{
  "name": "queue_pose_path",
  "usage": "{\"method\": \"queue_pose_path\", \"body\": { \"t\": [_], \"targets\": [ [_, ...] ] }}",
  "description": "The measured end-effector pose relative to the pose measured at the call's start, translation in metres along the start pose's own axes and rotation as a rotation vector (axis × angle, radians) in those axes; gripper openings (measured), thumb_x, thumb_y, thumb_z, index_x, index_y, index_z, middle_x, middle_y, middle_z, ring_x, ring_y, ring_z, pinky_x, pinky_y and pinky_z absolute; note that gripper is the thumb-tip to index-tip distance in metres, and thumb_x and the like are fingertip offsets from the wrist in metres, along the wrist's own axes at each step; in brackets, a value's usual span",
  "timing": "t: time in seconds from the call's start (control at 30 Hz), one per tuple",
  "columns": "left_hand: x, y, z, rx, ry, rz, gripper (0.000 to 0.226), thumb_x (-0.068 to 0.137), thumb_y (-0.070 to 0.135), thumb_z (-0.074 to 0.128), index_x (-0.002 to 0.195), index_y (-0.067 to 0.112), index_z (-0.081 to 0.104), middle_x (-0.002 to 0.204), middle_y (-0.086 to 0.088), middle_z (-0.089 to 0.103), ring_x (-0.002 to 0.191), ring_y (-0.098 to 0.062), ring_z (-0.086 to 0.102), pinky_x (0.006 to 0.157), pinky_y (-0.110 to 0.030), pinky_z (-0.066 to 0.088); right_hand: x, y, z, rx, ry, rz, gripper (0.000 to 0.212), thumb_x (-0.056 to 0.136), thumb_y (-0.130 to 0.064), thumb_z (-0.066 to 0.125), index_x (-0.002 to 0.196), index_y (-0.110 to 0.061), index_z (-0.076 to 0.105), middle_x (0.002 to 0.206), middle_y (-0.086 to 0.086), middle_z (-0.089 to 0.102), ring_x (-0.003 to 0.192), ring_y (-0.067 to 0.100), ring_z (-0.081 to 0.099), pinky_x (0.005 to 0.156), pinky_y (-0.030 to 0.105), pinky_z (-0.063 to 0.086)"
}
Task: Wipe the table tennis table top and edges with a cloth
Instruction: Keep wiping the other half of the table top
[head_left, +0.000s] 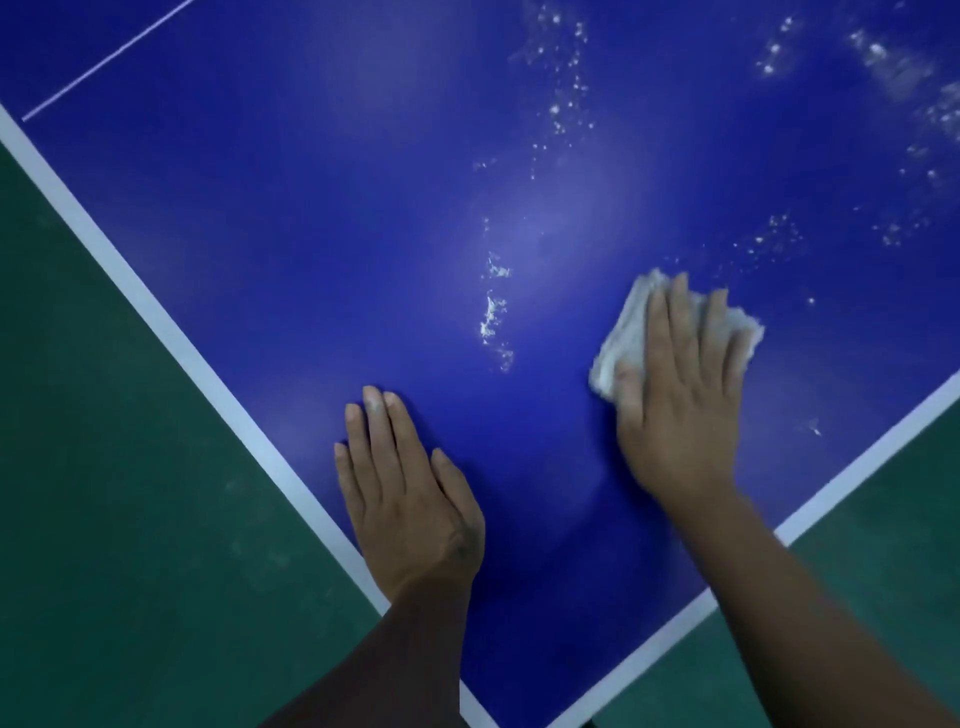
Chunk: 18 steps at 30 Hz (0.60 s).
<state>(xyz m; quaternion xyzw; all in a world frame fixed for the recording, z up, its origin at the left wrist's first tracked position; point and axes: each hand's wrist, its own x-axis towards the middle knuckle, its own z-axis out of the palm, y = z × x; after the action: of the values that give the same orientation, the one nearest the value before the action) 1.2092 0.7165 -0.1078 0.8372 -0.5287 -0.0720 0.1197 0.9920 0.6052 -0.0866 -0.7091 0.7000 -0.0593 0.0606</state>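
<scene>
The blue table tennis table (322, 218) fills most of the view, one corner pointing toward me at the bottom. My right hand (680, 405) presses flat on a crumpled white cloth (626, 332) near the right edge, fingers straight over it. My left hand (405, 488) rests flat on the bare blue top near the left edge, fingers straight and together. White powdery specks (493, 312) streak the top between and beyond the hands, with more patches of specks (566, 88) toward the far right.
White border lines run along the left edge (156, 312) and the right edge (852, 478) of the table. A thin white centre line (104, 60) crosses the far left. Green floor (104, 519) lies below on both sides of the corner.
</scene>
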Motion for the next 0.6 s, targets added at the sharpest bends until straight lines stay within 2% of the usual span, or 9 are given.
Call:
{"method": "queue_pose_path", "body": {
  "t": [0.13,0.3,0.37,0.43,0.5,0.53,0.6],
  "targets": [
    [0.001,0.0,0.001,0.012,-0.022,0.0,0.066,0.11,0.025,0.031,0.172,0.004,0.019,0.182,-0.009,0.015,0.169,-0.029,0.011,0.137,-0.053,0.013,-0.062,-0.023,0.008,0.033,-0.083,-0.253,0.062,0.113,-0.033,0.036,0.17,-0.011,0.026,0.179,0.005,0.019,0.166,0.033,0.013,0.131,0.066,0.015],
    [-0.001,-0.001,0.001,0.027,-0.037,0.002,0.065,0.111,0.025,0.028,0.172,0.005,0.019,0.182,-0.009,0.015,0.169,-0.029,0.012,0.137,-0.051,0.01,-0.006,-0.068,0.018,0.057,-0.139,-0.551,0.061,0.113,-0.036,0.036,0.169,-0.013,0.03,0.178,0.001,0.024,0.166,0.028,0.018,0.131,0.063,0.018],
    [0.001,0.0,-0.001,0.024,-0.042,-0.009,0.066,0.111,0.026,0.028,0.173,0.006,0.018,0.182,-0.008,0.015,0.169,-0.029,0.011,0.137,-0.051,0.01,0.038,-0.061,0.019,0.047,-0.07,-0.51,0.06,0.112,-0.032,0.042,0.168,-0.011,0.033,0.176,0.004,0.029,0.164,0.032,0.023,0.131,0.063,0.018],
    [0.0,0.001,-0.002,0.018,-0.058,0.0,0.067,0.11,0.027,0.028,0.173,0.008,0.015,0.182,-0.007,0.014,0.169,-0.029,0.01,0.137,-0.051,0.01,0.074,-0.039,0.013,0.012,-0.024,-0.267,0.063,0.113,-0.034,0.037,0.17,-0.011,0.025,0.178,0.006,0.023,0.165,0.034,0.018,0.132,0.062,0.011],
    [0.0,0.001,-0.003,0.022,-0.069,-0.005,0.067,0.111,0.027,0.028,0.173,0.008,0.013,0.182,-0.006,0.012,0.169,-0.029,0.01,0.137,-0.051,0.01,0.086,-0.025,0.008,0.024,-0.058,-0.052,0.065,0.114,-0.042,0.025,0.172,-0.014,0.015,0.181,0.003,0.011,0.167,0.031,0.003,0.133,0.061,0.0],
    [0.0,0.0,-0.003,0.022,-0.073,-0.009,0.067,0.111,0.028,0.027,0.173,0.008,0.013,0.183,-0.006,0.011,0.169,-0.028,0.01,0.137,-0.051,0.011,0.081,-0.023,0.006,0.032,-0.068,-0.014,0.066,0.114,-0.043,0.023,0.172,-0.013,0.012,0.181,0.003,0.007,0.168,0.029,-0.002,0.133,0.061,-0.003],
    [0.0,0.0,-0.002,0.009,-0.075,-0.017,0.067,0.111,0.028,0.027,0.173,0.008,0.015,0.183,-0.005,0.011,0.169,-0.028,0.011,0.137,-0.052,0.011,0.054,-0.024,0.006,0.0,-0.064,-0.062,0.067,0.114,-0.042,0.024,0.172,-0.01,0.012,0.181,0.006,0.007,0.168,0.03,-0.003,0.133,0.061,-0.003]
  ]
}}
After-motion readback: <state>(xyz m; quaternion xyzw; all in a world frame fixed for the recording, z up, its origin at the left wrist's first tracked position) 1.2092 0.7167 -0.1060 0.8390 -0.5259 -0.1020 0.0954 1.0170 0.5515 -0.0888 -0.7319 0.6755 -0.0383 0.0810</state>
